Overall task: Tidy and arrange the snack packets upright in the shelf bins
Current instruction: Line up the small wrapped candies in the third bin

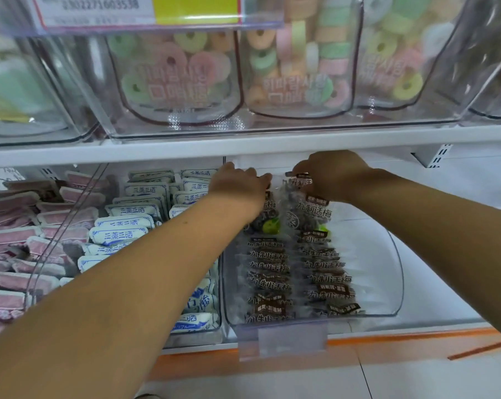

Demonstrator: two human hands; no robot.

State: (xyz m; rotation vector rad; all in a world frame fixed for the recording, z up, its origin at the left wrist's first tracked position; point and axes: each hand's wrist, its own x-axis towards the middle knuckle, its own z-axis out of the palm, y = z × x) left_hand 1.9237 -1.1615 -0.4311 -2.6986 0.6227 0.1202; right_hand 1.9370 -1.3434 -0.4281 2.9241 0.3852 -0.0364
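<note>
Now both hands reach to the back of the clear bin (396,272), where dark plum packets (272,280) stand in two rows. The right hand (329,174) pinches the top of a rear packet (309,208). The left hand (237,185) lies over the row beside it, and its grip cannot be told.

Shop, snack aisle: white shelf (243,148) rows, clear bins (387,283) of packaged sweets, yellow price tag (196,8) above, label holder (292,338) below.

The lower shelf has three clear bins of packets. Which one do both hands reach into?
The rightmost clear plastic bin, holding dark brown packets, which the left hand and right hand touch. The others hold pink packets and white-and-blue packets.
</note>
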